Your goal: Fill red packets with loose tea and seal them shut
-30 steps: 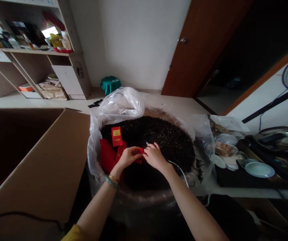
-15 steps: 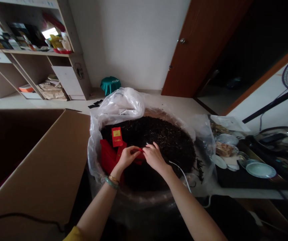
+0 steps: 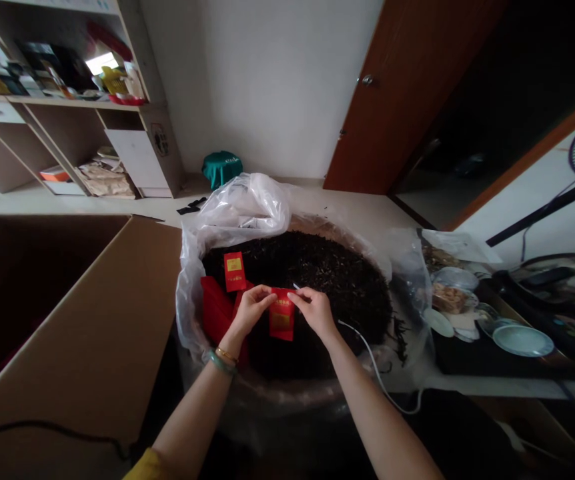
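Between my two hands hangs a small red packet (image 3: 281, 323) with a gold label. My left hand (image 3: 251, 308) pinches its upper left corner, and my right hand (image 3: 314, 308) pinches the upper right. Something thin and white shows beside the right fingers; I cannot make out what it is. Below lies a wide heap of dark loose tea leaves (image 3: 340, 273) in a container lined with a clear plastic bag (image 3: 192, 267). Another red packet (image 3: 234, 270) with a yellow label rests on the leaves, partly over more red packaging (image 3: 215, 310) at the left.
A large open cardboard box (image 3: 112, 300) stands at the left. On the right, a dark table holds a pale green dish (image 3: 522, 339) and a plastic tub (image 3: 452, 293). A white cable (image 3: 375, 367) runs near my right forearm. Behind are a green-covered stool (image 3: 221, 170) and a door (image 3: 357, 127).
The red packet between my hands has turned so that its labelled face now hangs in full view. My fingers have shifted to its two upper corners.
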A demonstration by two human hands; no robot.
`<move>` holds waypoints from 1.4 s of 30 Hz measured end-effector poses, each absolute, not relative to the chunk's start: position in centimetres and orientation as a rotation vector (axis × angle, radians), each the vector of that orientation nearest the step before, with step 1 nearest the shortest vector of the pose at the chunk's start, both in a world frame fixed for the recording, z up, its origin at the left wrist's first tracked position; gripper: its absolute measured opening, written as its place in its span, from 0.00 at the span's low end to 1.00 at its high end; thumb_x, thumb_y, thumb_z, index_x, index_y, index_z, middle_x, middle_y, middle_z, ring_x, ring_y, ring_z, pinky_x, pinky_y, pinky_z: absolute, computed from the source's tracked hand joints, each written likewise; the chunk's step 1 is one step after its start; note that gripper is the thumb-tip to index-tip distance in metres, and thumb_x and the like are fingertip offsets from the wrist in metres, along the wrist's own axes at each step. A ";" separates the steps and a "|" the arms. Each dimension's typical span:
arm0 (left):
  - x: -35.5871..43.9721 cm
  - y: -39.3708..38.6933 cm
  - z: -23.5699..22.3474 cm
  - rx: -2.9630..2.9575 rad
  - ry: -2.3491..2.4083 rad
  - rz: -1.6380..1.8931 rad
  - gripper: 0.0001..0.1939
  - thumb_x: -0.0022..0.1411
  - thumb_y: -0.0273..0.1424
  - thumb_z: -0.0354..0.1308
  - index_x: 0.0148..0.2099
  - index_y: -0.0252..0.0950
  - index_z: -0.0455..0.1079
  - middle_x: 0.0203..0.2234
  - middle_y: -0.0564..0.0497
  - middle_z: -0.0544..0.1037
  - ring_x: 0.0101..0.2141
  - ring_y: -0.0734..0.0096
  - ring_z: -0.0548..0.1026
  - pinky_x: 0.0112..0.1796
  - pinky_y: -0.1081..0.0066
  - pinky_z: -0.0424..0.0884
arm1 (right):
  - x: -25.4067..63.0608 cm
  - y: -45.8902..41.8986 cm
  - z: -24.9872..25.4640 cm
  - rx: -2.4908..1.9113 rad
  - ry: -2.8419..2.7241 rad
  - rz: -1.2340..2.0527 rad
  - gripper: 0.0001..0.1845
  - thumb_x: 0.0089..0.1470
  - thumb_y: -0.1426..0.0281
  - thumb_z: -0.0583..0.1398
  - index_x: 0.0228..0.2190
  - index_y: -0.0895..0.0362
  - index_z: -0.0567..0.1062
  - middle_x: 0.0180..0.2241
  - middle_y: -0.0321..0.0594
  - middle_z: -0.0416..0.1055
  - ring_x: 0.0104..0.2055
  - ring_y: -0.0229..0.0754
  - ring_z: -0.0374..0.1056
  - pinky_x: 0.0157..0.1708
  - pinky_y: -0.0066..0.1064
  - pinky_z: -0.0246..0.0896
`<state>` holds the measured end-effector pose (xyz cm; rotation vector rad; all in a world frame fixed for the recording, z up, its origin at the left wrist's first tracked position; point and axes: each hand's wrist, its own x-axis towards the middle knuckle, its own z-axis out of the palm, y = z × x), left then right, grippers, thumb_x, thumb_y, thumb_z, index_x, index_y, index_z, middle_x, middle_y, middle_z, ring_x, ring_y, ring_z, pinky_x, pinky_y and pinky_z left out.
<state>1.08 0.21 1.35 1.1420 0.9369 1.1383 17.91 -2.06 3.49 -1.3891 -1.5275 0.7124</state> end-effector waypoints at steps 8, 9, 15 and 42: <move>0.9 0.1 1.6 1.155 0.978 1.056 0.20 0.42 0.44 0.68 0.28 0.31 0.73 0.23 0.52 0.78 0.25 0.72 0.73 0.29 0.74 0.68 | 17.2 -2.1 3.7 -1.347 -1.432 0.865 0.13 0.47 0.60 0.61 0.29 0.56 0.77 0.26 0.39 0.76 0.27 0.42 0.70 0.27 0.31 0.66; 0.9 0.0 1.7 1.156 0.988 1.055 0.21 0.42 0.45 0.68 0.28 0.31 0.72 0.23 0.52 0.77 0.25 0.72 0.73 0.29 0.74 0.68 | 17.2 -2.1 3.7 -1.349 -1.437 0.859 0.13 0.47 0.60 0.61 0.28 0.56 0.77 0.26 0.39 0.76 0.27 0.42 0.70 0.27 0.31 0.66; 1.2 -0.6 2.5 1.078 0.842 0.890 0.30 0.41 0.41 0.71 0.44 0.31 0.70 0.33 0.48 0.79 0.31 0.68 0.77 0.35 0.70 0.73 | 16.8 -1.8 3.3 -1.352 -1.353 0.786 0.14 0.49 0.57 0.60 0.27 0.56 0.73 0.25 0.39 0.74 0.27 0.41 0.70 0.27 0.30 0.69; 1.5 -0.4 1.4 1.289 0.988 0.651 0.21 0.34 0.31 0.73 0.34 0.30 0.73 0.23 0.54 0.78 0.25 0.72 0.74 0.29 0.72 0.71 | 18.6 -2.3 3.7 -1.366 -1.454 0.777 0.13 0.48 0.60 0.61 0.33 0.56 0.75 0.30 0.40 0.76 0.29 0.41 0.70 0.28 0.31 0.67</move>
